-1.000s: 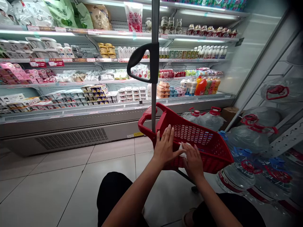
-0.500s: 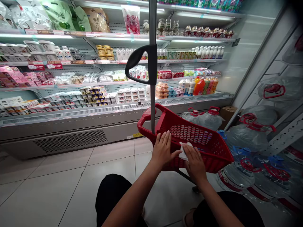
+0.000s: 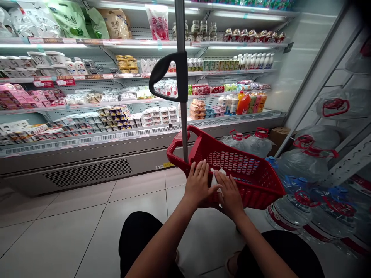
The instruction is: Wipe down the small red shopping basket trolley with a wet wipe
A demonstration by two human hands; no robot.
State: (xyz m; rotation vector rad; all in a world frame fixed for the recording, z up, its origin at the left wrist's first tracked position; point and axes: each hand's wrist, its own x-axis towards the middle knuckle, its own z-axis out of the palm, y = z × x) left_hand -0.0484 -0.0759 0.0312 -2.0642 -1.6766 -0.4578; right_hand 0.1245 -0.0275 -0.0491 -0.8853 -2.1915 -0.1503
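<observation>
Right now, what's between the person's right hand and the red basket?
A crumpled white wipe, paper or cloth I can't tell, lies between the right hand and the red basket's near side, as the head view shows.

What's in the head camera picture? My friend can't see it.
A person's right hand holds a white tissue against a red basket, the left hand resting there too. Shop shelves stand behind, big water bottles at the right.

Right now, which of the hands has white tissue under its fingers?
The right hand: its fingers cover part of the tissue on the red basket. The left hand rests on the basket, only its thumb near the tissue.
</observation>
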